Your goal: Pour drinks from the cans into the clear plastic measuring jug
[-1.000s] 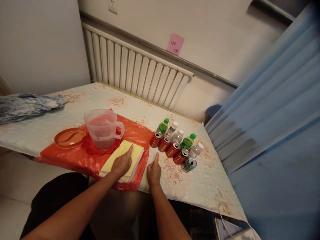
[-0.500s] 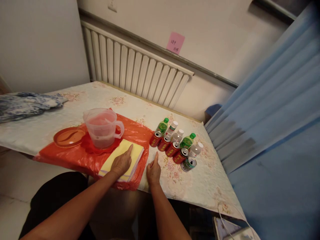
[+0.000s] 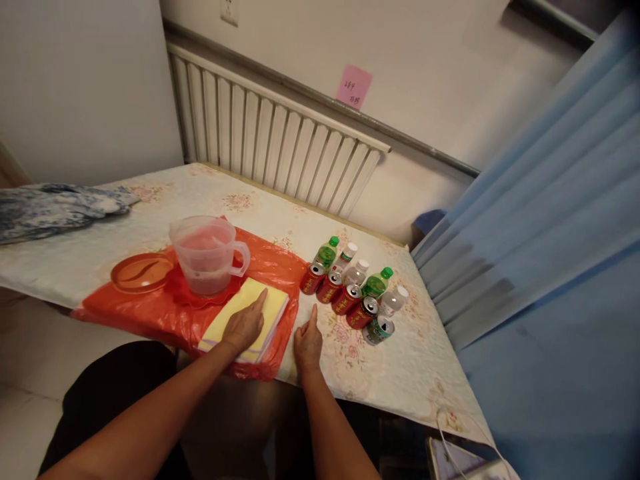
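Observation:
My left hand rests on a stack of yellow paper, index finger stretched out and nothing grasped. On the bare tablecloth to its right lies my right hand, its index finger pointing toward a row of drink cans and its other fingers partly hidden. That row has several red cans and a green-and-silver can at its right end. Behind the cans stand small bottles, some with green caps and some clear with white caps.
Left of the paper, a clear plastic measuring jug stands on a red dish. An orange round lid lies beside it, all on a red plastic bag. Patterned cloth lies far left; a blue curtain hangs at right.
Both hands stay in the same places and poses. The whole view has shifted very slightly; no object has visibly moved.

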The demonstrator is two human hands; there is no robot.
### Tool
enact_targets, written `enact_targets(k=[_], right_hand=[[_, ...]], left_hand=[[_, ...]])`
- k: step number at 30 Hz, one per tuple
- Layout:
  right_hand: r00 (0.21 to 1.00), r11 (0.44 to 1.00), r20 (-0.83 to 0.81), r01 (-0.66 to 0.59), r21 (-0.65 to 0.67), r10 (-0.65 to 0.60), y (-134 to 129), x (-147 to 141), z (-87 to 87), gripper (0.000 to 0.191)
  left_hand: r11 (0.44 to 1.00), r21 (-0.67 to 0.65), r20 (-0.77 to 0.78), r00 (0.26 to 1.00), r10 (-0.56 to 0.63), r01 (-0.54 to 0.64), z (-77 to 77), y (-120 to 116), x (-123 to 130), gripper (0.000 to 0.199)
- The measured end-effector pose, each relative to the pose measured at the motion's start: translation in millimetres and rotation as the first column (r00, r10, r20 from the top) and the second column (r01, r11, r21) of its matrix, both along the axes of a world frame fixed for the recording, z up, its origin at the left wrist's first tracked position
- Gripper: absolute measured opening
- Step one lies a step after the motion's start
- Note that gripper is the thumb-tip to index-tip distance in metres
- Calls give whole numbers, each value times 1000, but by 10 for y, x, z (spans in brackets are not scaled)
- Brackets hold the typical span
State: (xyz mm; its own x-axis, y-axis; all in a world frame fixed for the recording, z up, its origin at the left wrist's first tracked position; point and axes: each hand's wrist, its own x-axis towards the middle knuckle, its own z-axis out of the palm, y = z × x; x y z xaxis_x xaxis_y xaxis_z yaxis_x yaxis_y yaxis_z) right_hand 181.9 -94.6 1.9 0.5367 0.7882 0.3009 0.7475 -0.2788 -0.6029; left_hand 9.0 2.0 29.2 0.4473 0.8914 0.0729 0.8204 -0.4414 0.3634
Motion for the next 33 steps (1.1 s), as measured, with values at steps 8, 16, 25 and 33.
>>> enact_targets(k=[8, 16, 25, 33], right_hand=[[999, 999, -47, -26, 21, 26, -8, 0, -3, 77], [987, 998, -152, -47, 51, 54, -39, -21, 24, 71], [963, 988, -238, -105, 113, 129, -115, 15, -86, 56], [954, 979, -244, -145, 144, 177, -139, 38, -102, 51]], left_hand=[[1000, 8, 7, 1000, 11, -11, -35, -6, -6, 68], [1000, 4, 33, 999, 8, -8, -12, -48, -24, 64], [990, 42, 110, 984, -140, 136, -97, -44, -105, 43], [972, 189, 119, 979, -163, 139, -72, 8, -111, 46]])
